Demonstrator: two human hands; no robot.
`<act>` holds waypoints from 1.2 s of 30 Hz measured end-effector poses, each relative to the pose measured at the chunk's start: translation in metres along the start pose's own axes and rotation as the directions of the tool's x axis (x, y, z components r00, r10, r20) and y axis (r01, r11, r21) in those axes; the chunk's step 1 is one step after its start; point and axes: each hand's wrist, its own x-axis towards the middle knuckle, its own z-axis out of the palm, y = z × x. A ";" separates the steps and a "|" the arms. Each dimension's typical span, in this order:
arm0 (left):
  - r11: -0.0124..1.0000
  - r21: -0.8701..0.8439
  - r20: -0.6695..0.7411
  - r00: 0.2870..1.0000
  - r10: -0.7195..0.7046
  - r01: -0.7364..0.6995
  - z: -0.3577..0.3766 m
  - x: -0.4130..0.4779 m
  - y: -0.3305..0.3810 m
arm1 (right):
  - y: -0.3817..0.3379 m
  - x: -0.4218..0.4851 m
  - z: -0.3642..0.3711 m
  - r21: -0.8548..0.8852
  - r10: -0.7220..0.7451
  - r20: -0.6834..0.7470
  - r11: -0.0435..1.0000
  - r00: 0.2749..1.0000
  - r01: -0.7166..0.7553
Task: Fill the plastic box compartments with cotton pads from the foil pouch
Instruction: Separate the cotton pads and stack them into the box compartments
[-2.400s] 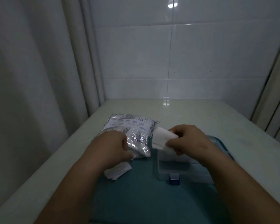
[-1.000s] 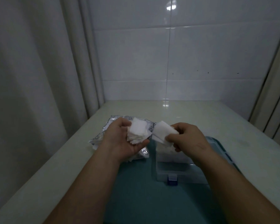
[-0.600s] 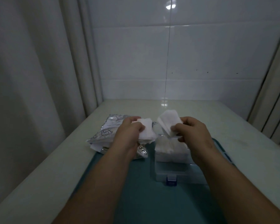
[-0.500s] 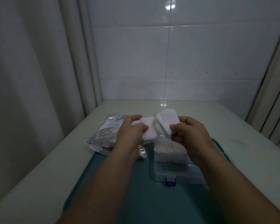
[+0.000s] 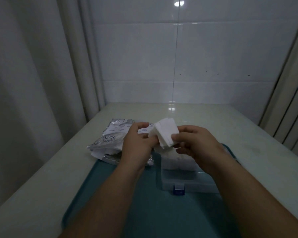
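a: what are the grips holding?
b: a stack of white cotton pads (image 5: 165, 133), raised between them. the left grip (image 5: 138, 143) pinches its left edge, the right grip (image 5: 196, 143) its right corner, thumb on top.
a: and below?
b: the clear plastic box (image 5: 187, 179) on a teal tray (image 5: 127, 194), more pads (image 5: 177, 160) in its far compartment, blue latch (image 5: 179, 190) toward the person.
a: the foil pouch (image 5: 113, 134)?
b: left of the box, partly on the tray, partly on the pale desk (image 5: 230, 121).

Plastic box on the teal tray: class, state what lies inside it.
White cotton pads fill a far compartment of the plastic box; the near one looks unfilled. The right hand and forearm cover its right side.
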 end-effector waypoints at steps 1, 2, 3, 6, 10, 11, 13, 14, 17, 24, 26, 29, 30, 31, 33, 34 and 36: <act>1.000 -0.003 0.008 1.000 -0.005 0.005 0.000 0.000 0.000 | 0.001 0.001 0.000 -0.045 0.002 -0.007 0.999 1.000 -0.002; 1.000 -0.005 0.019 1.000 -0.009 0.009 0.000 0.000 -0.001 | 0.002 0.001 0.001 -0.074 0.006 -0.009 0.997 1.000 -0.006; 1.000 -0.007 0.035 0.999 -0.009 0.009 -0.001 -0.001 -0.001 | 0.002 0.001 0.002 -0.097 0.008 -0.005 0.995 1.000 -0.008; 1.000 0.003 0.071 0.997 0.005 -0.005 -0.001 -0.001 0.000 | 0.002 0.000 0.004 -0.154 0.013 0.004 0.988 1.000 -0.012; 1.000 0.008 0.049 0.998 0.028 -0.028 -0.001 -0.001 0.000 | -0.003 -0.002 -0.001 -0.170 0.001 -0.039 0.985 0.999 -0.007; 1.000 -0.004 0.041 0.999 0.025 -0.024 -0.002 0.000 -0.001 | -0.005 -0.001 -0.004 -0.151 0.003 -0.063 0.989 0.998 -0.013; 0.999 -0.027 0.032 0.999 0.019 -0.018 -0.002 0.001 -0.002 | -0.008 0.000 -0.015 -0.125 0.017 -0.123 0.992 0.992 -0.033; 0.999 -0.031 0.029 0.999 0.019 -0.018 -0.002 0.001 -0.003 | -0.009 0.001 -0.020 -0.122 0.025 -0.156 0.992 0.987 -0.044; 1.000 -0.018 0.037 0.999 0.020 -0.019 0.000 0.001 -0.006 | -0.007 0.007 -0.034 -0.159 0.027 -0.256 0.985 0.966 -0.070; 1.000 0.020 0.046 0.999 0.019 -0.020 0.000 0.001 -0.008 | -0.007 0.006 -0.057 -0.395 0.133 -0.287 0.886 0.949 -0.243; 1.000 0.025 0.049 0.999 0.015 -0.016 0.001 0.002 -0.009 | -0.006 0.005 -0.060 -0.452 0.173 -0.259 0.848 0.950 -0.278; 0.999 0.039 0.059 0.998 0.018 -0.021 0.001 0.002 -0.009 | -0.004 0.006 -0.058 -0.568 0.182 -0.225 0.774 0.957 -0.280; 0.999 0.037 0.064 0.998 0.018 -0.020 0.001 0.002 -0.009 | -0.003 0.007 -0.058 -0.623 0.171 -0.216 0.734 0.961 -0.270; 0.999 0.036 0.066 0.998 0.014 -0.017 0.001 0.002 -0.010 | -0.002 0.009 -0.057 -0.675 0.162 -0.210 0.690 0.964 -0.262; 0.999 0.048 0.065 0.998 0.004 -0.007 0.001 0.003 -0.012 | -0.001 0.012 -0.055 -0.736 0.171 -0.209 0.621 0.963 -0.270; 0.998 0.060 0.066 0.998 0.000 -0.004 0.001 0.003 -0.013 | 0.000 0.012 -0.053 -0.754 0.181 -0.211 0.595 0.961 -0.278; 0.996 0.088 0.078 0.997 -0.007 0.000 0.002 0.002 -0.015 | 0.003 0.013 -0.052 -0.784 0.193 -0.210 0.553 0.959 -0.283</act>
